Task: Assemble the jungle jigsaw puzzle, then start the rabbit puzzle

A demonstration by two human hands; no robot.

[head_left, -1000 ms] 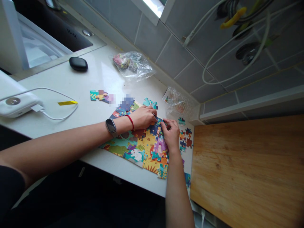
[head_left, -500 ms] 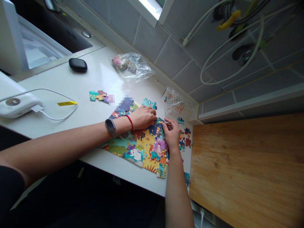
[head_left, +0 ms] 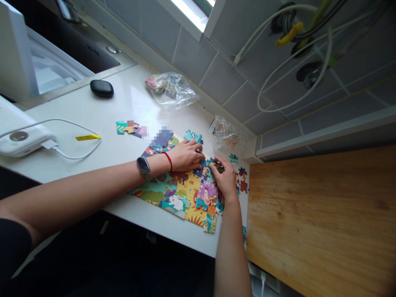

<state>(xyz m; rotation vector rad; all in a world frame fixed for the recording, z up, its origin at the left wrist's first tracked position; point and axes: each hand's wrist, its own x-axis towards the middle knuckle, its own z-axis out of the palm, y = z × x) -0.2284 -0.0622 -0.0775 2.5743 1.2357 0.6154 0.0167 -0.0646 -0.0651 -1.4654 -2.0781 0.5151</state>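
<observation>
A colourful, partly assembled jigsaw puzzle [head_left: 182, 194] lies on the white counter [head_left: 123, 103]. My left hand [head_left: 185, 155], with a watch and a red string at the wrist, rests on the puzzle's upper part, fingers curled and pressing down on it. My right hand [head_left: 225, 177] is beside it, fingertips pinched on a small puzzle piece [head_left: 216, 165] at the puzzle's upper right edge. Loose pieces [head_left: 241, 181] lie just right of my right hand. A teal piece [head_left: 193, 136] sits above my left hand.
A small joined cluster of pieces [head_left: 131, 128] lies to the left. Two clear plastic bags [head_left: 171, 88] [head_left: 230, 134] sit near the tiled wall. A white device with cable [head_left: 21, 140], a yellow strip [head_left: 87, 137] and a black case [head_left: 102, 88] are at left. A wooden board [head_left: 321, 222] is at right.
Both hands have stayed over the same spot on the puzzle's upper edge, fingers shifting slightly. The view has tilted a little.
</observation>
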